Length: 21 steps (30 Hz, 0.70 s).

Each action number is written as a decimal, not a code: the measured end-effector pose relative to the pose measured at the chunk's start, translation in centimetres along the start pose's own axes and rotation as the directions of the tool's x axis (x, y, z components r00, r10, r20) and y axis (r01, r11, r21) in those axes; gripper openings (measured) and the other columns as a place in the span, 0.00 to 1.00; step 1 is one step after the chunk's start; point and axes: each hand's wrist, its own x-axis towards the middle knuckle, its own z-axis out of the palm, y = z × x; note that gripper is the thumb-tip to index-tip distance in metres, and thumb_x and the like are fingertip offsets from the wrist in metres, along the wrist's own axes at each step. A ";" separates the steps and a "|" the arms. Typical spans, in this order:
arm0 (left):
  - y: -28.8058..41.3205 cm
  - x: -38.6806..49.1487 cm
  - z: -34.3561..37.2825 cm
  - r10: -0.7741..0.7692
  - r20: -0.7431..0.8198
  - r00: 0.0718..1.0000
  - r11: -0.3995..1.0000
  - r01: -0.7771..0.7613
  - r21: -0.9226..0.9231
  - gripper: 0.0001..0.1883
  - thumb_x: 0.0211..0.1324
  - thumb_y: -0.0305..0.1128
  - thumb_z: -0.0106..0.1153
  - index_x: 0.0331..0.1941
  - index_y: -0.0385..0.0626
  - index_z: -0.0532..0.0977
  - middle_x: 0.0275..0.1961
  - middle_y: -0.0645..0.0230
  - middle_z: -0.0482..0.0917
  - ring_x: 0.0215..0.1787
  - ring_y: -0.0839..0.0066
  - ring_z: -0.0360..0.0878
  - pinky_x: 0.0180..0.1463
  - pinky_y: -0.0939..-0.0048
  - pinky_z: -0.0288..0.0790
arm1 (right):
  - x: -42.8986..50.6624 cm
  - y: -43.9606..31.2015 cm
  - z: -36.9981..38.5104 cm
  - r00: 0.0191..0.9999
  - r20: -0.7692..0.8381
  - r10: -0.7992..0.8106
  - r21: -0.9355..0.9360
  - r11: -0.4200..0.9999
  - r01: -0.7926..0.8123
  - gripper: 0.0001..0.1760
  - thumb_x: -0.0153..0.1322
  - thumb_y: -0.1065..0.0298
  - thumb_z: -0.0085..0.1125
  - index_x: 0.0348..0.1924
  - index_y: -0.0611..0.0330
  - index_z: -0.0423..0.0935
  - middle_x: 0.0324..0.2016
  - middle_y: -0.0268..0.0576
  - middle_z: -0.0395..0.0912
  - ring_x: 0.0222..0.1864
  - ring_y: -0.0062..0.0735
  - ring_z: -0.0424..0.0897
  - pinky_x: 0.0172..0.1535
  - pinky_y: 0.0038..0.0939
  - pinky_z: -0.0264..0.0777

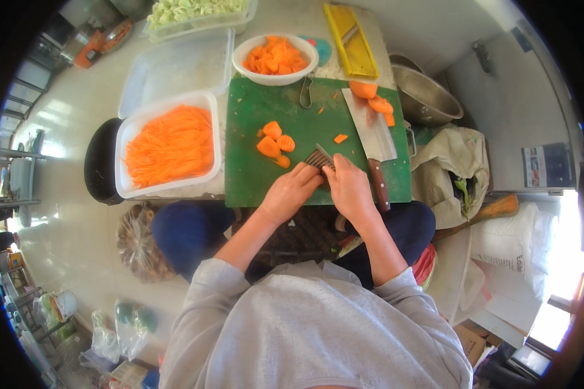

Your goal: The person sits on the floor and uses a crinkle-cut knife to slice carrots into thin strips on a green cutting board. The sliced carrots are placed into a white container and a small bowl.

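Observation:
My left hand and my right hand meet near the front edge of a green cutting board. Between their fingers is a corrugated metal crinkle cutter, held by both. Whether a carrot piece lies beneath it is hidden. Several carrot chunks lie left of my left hand, one with a ridged face. A small ridged carrot slice lies beyond my right hand. The cleaver rests to the right, its wooden handle towards me, with carrot pieces by its far end. A thin metal peeler-like loop lies near the board's back edge.
A white tub of shredded carrot stands left of the board. Behind are a white bowl of carrot pieces, a translucent lid and a yellow mandoline slicer. A metal basin and an open sack stand at right.

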 end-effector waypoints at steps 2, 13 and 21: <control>0.1 0.1 -0.2 0.007 -0.017 1.000 1.000 -0.006 0.005 0.15 0.59 0.24 0.60 0.51 0.43 0.82 0.54 0.65 0.81 0.55 0.60 0.82 0.55 0.61 0.82 | 0.2 0.1 -0.1 1.000 0.026 0.018 -0.007 1.000 -0.018 0.13 0.84 0.63 0.59 0.43 0.64 0.70 0.40 0.61 0.82 0.42 0.73 0.83 0.43 0.62 0.76; -1.7 -0.4 -3.2 -0.140 -0.333 0.932 0.915 0.251 0.317 0.12 0.60 0.27 0.73 0.47 0.47 0.85 0.43 0.68 0.78 0.46 0.61 0.80 0.51 0.57 0.75 | -1.2 -0.7 -1.3 0.998 -0.066 0.004 0.043 0.999 -0.001 0.14 0.83 0.62 0.61 0.43 0.65 0.70 0.40 0.62 0.82 0.42 0.74 0.82 0.44 0.62 0.75; -1.0 -2.2 -5.1 -0.265 -0.247 0.932 0.913 0.325 0.248 0.11 0.58 0.26 0.74 0.41 0.45 0.79 0.41 0.65 0.78 0.47 0.57 0.80 0.48 0.55 0.76 | -1.3 1.1 -0.6 0.996 -0.009 0.088 -0.037 0.995 -0.089 0.15 0.84 0.61 0.59 0.53 0.66 0.76 0.44 0.62 0.86 0.45 0.70 0.85 0.47 0.61 0.79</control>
